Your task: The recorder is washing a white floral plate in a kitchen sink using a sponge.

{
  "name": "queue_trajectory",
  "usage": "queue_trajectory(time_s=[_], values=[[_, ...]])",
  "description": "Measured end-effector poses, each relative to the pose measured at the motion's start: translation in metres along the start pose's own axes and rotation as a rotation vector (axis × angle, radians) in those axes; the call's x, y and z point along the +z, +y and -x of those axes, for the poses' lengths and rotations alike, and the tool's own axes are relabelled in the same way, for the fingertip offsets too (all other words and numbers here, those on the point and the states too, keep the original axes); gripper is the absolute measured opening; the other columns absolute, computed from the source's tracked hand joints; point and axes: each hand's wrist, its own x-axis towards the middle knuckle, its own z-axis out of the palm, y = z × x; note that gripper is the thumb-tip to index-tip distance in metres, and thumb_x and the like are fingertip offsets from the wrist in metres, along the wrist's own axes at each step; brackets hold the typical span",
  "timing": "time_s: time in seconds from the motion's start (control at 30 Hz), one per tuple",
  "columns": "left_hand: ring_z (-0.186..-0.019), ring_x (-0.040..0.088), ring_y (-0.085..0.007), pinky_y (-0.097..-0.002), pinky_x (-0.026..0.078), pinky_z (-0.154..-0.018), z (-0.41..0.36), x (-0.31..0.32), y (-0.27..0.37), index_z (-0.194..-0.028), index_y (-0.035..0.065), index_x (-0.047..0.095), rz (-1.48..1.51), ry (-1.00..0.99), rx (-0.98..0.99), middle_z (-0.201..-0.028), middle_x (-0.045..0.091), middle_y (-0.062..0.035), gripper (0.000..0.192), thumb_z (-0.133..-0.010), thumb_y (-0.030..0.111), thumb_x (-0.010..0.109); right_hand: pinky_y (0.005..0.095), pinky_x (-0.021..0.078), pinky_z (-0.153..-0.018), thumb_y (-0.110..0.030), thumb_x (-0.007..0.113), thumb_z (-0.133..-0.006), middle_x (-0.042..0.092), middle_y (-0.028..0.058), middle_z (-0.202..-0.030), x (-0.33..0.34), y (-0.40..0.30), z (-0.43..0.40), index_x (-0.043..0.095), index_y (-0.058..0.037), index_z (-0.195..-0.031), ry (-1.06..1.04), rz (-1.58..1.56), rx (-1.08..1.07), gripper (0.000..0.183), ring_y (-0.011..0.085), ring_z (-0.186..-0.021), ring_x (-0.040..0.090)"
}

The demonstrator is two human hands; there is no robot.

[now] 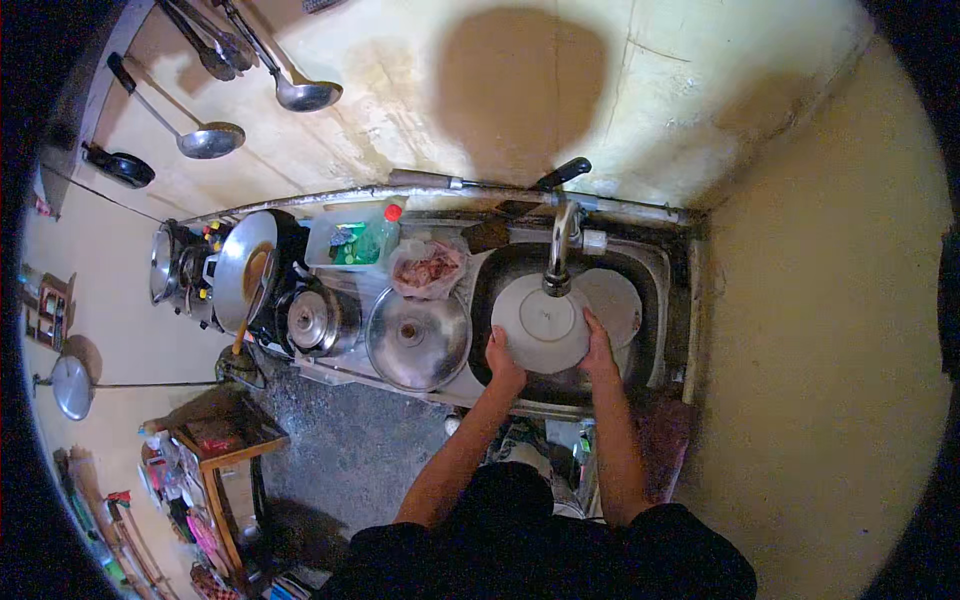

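Note:
Both my hands grip a white plate (517, 330), its underside with the foot ring turned up towards me. My left hand (504, 360) has the plate's lower left rim, and my right hand (598, 343) has its right rim. The plate is over the steel sink (651, 352), under the spout of the chrome faucet (559, 255). Whether water is running cannot be made out. Behind my right hand another pale plate (619, 296) lies in the basin, partly covered by the held one.
Left of the sink are a large metal lid (416, 352), a plastic bag of reddish food (427, 270), a plastic tub (322, 244), a lidded pot (307, 319) and a wok (236, 277). Knives (562, 174) sit along the wall behind. A wooden table (247, 442) stands lower left.

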Motion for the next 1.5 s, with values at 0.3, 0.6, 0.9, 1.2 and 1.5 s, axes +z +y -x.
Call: queue_trajectory(time_s=[0.3, 0.6, 0.9, 1.2, 1.5], values=[[-0.089, 0.060, -0.0280, -0.0457, 0.048, -0.078, 0.002, 0.013, -0.017, -0.114, 0.0020, 0.048, -0.226, 0.126, -0.533, -0.106, 0.058, -0.0101, 0.043, -0.090, 0.037, 0.046, 0.0364, 0.0445, -0.077, -0.028, 0.054, -0.085, 0.059, 0.0111, -0.097, 0.006, 0.005, 0.022, 0.054, 0.0027, -0.104, 0.427, 0.189, -0.272, 0.036, 0.0223, -0.089, 0.057], [-0.092, 0.056, -0.0258, -0.0448, 0.045, -0.078, -0.033, -0.030, -0.037, -0.108, 0.0061, 0.053, -0.490, 0.210, -0.507, -0.105, 0.057, -0.0094, 0.039, -0.087, 0.037, 0.045, 0.0390, 0.0403, -0.060, -0.025, 0.052, -0.086, 0.058, 0.0141, -0.068, 0.046, 0.017, 0.031, 0.056, 0.0062, -0.079, 0.382, 0.958, -0.576, 0.032, 0.0238, -0.064, 0.055], [-0.091, 0.051, -0.0245, -0.0432, 0.040, -0.079, -0.039, -0.028, -0.020, -0.111, 0.0070, 0.052, -0.510, -0.048, -0.505, -0.099, 0.056, -0.0082, 0.046, -0.084, 0.044, 0.043, 0.0382, 0.0390, -0.056, -0.027, 0.054, -0.085, 0.055, 0.0156, -0.064, 0.048, 0.030, 0.060, 0.055, 0.0049, -0.074, 0.172, 1.113, -0.627, 0.034, 0.0243, -0.059, 0.053], [-0.105, 0.043, -0.0311, -0.0452, 0.037, -0.085, -0.034, -0.003, 0.006, -0.129, 0.0078, 0.035, -0.661, -0.110, -0.439, -0.126, 0.039, -0.0117, 0.067, -0.081, 0.053, 0.044, 0.0348, 0.0404, -0.056, -0.022, 0.055, -0.084, 0.057, 0.0179, -0.063, 0.024, 0.057, 0.072, 0.060, 0.0042, -0.080, 0.089, 1.170, -0.648, 0.027, 0.0207, -0.058, 0.054], [-0.110, 0.046, -0.0273, -0.0441, 0.038, -0.092, -0.007, 0.040, 0.036, -0.130, 0.0059, 0.033, -0.166, -0.495, -0.630, -0.127, 0.042, -0.0133, 0.075, -0.079, 0.059, 0.047, 0.0395, 0.0446, -0.082, -0.006, 0.049, -0.079, 0.063, 0.0142, -0.097, 0.000, 0.045, 0.086, 0.063, -0.0037, -0.097, -0.032, 1.348, -0.982, 0.023, 0.0301, -0.093, 0.059]])
